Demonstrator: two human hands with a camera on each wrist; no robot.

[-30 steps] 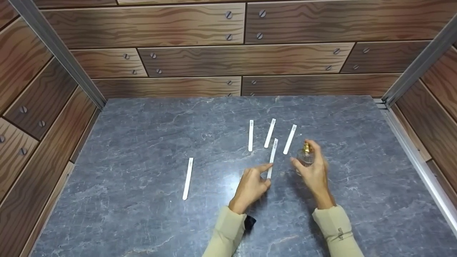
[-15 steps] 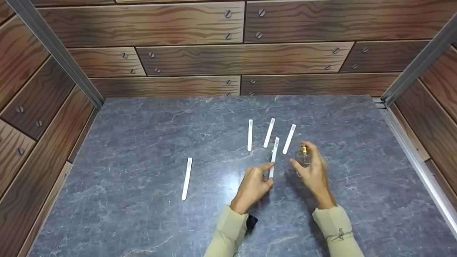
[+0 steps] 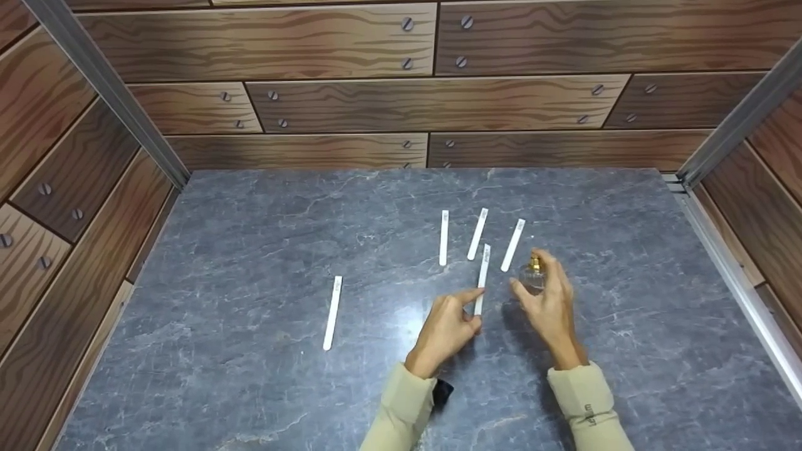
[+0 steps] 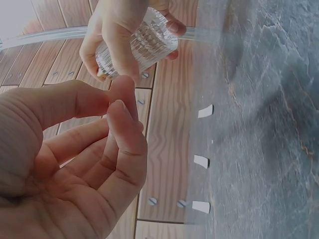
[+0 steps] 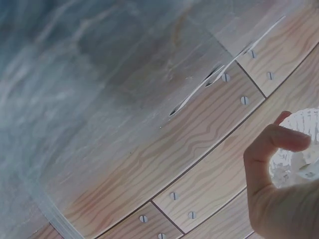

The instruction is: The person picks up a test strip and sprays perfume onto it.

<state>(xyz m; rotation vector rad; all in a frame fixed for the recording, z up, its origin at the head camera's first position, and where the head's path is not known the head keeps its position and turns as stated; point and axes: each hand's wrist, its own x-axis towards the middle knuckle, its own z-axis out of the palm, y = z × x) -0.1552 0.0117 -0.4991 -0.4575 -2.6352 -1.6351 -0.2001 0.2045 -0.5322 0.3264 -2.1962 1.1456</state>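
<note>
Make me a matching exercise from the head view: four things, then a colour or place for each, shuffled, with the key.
1. glass bottle
2. bottle top
3. tabletop
4. leftmost white strip

A. grey with pale veins
B. lying apart from the other strips
C. held in the right grip
D. gold

Pairs: 1-C, 2-D, 3-A, 4-B

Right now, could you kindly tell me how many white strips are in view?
5: one strip in the left hand, three strips on the table beyond it, and one strip alone farther left.
</note>
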